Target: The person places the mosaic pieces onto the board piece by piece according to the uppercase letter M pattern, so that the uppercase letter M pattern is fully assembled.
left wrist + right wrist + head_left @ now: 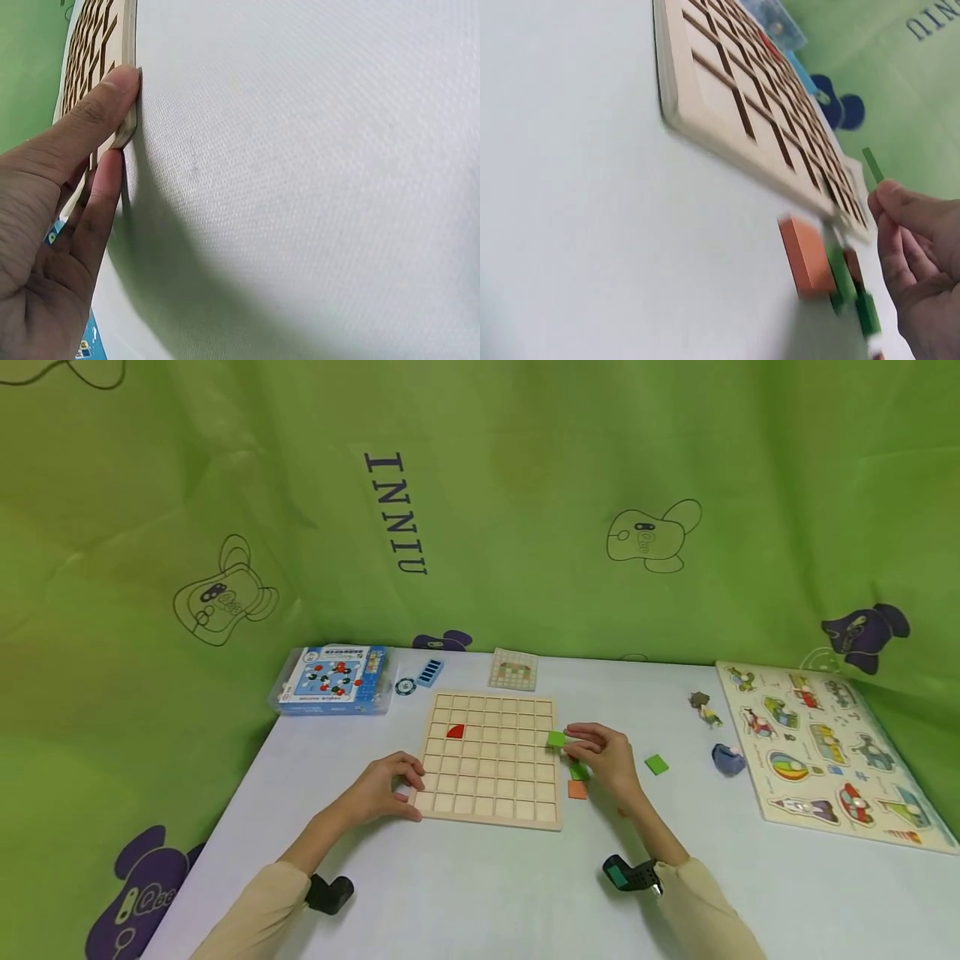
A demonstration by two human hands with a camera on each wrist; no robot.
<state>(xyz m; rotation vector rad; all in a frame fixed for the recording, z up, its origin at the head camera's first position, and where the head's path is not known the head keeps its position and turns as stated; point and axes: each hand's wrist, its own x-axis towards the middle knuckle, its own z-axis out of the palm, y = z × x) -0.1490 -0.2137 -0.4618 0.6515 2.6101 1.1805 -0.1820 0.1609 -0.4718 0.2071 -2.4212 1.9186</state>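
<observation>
A wooden grid board point(486, 768) lies on the table, with a red quarter-circle tile point(455, 732) in one of its upper left cells. My left hand point(381, 789) grips the board's near left corner; in the left wrist view the thumb point(105, 97) sits on the rim and a finger on the edge beside it. Over the board's right rim, my right hand point(603, 758) pinches a green square tile point(556, 739) between thumb and fingers. Below that hand lie an orange tile point(577, 790) and another green tile point(578, 771), both beside the board.
A further green tile point(656, 764) lies right of the hand. Behind the board is a pattern card point(513, 669). A boxed set point(333, 681) stands far left, near a round chip point(405, 686). The picture puzzle board point(832, 752) and small figures point(727, 759) are at the right.
</observation>
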